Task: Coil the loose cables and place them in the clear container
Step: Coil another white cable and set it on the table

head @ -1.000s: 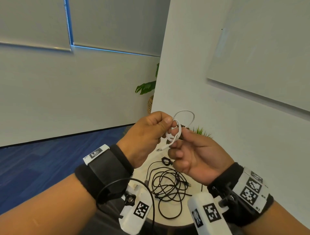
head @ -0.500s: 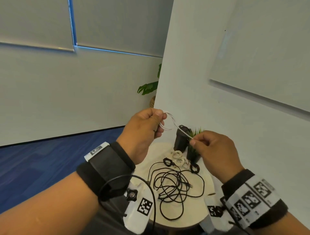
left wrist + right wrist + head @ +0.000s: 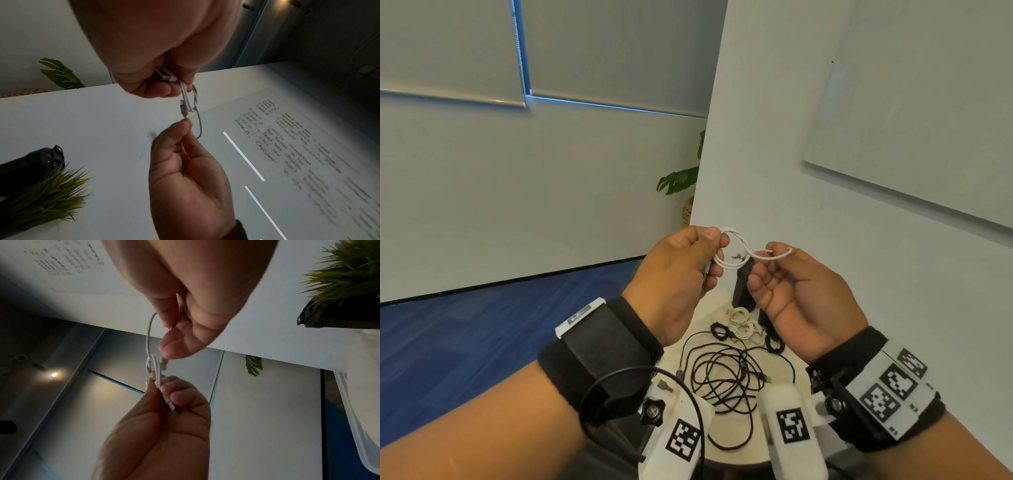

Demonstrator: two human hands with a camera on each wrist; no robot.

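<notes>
Above the round white table, both hands were raised with a thin white cable strung between them. Left hand: thumb and curled fingers pinched a small coil of the cable, and one white plug end poked out below the grip, seen clearly in the left wrist view. Right hand: palm up, fingertips pinched the cable's free run just beside the coil, so a short arc of it bridged the two hands. The cable's other connector hung near the right fingertips.

On the table, directly under the hands, lay a loose tangle of black cable. Past it, toward the wall, sat a few small white coiled cables with two small black coils, one on the tangle's left side and one on its right. Behind those stood a dark cylindrical object and a small green grass plant, close against the wall. The clear container showed only as a rim at the right edge of the right wrist view; its place relative to the table could not be told.
</notes>
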